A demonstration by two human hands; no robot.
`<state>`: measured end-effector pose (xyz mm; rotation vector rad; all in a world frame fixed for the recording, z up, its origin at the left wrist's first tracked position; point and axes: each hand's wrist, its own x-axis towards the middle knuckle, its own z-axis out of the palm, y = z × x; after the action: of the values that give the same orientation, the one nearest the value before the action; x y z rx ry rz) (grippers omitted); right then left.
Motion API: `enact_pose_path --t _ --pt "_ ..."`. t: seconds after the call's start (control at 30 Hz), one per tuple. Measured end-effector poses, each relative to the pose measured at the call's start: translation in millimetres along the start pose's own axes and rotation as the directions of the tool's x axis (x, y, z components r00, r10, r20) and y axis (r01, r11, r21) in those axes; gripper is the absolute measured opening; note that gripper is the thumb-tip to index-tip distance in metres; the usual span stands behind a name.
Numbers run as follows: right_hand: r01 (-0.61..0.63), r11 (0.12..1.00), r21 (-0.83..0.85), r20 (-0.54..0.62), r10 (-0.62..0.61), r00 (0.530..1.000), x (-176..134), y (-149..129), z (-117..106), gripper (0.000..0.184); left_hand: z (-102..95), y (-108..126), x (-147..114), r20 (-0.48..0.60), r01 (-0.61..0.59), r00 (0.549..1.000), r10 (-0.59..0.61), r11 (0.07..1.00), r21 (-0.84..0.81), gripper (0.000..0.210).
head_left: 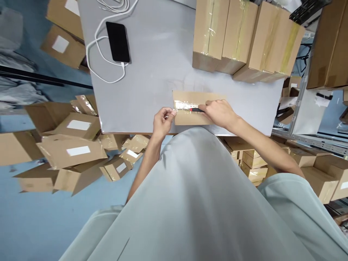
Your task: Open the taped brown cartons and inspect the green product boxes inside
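No text can be read; the white labels (78,150) on boxes (49,154) left of the left grip (162,123) are illegible.

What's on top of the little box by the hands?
On the box is shiny tape, with a black-and-red tool held over it in the right hand. That hand hides part of the top, and the box's inside can't be seen.

Blue floor (40,224) beneath a pale grey table (152,54), metal shelving (323,145) at right.
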<state>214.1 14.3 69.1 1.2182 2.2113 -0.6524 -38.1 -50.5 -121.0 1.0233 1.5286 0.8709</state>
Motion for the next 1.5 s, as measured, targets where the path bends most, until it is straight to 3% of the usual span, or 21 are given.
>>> enact_pose_path --t 0.1,0.3,0.63,0.83,1.0,1.2,1.5 --pt "-0.02 0.998 -0.054 0.041 0.022 0.999 7 1 -3 0.04 2.9 -4 -1 -0.036 -0.008 0.999 0.007 1.0 -0.015 0.04" --pt "-0.074 0.984 -0.163 0.071 0.087 0.994 -10 10 -14 0.036 8.7 -6 1 -0.106 -0.003 0.994 -0.002 0.999 -0.045 0.039" --pt "-0.051 0.993 -0.108 0.025 0.054 0.998 -25 -12 -30 0.038 -11.3 -8 -1 -0.077 -0.036 0.997 0.033 0.999 -0.035 0.048" --pt "0.058 0.996 -0.068 -0.005 -0.058 0.998 10 -30 -24 0.039 -14.4 -10 -2 -0.035 -0.061 0.998 0.059 0.997 -0.05 0.049" --pt "0.024 0.994 -0.103 0.026 -0.021 0.999 29 -42 -21 0.039 -18.2 -11 -3 -0.033 -0.083 0.996 0.082 0.995 -0.05 0.05" --pt "-0.031 0.985 -0.169 0.106 0.05 0.993 0 -35 -26 0.046 -15.7 -10 -6 -0.022 -0.094 0.995 0.093 0.993 -0.077 0.055" --pt "-0.134 0.972 -0.192 0.066 0.149 0.987 -26 -8 -13 0.042 4.9 0 -4 0.017 -0.108 0.994 0.109 0.992 -0.058 0.054"
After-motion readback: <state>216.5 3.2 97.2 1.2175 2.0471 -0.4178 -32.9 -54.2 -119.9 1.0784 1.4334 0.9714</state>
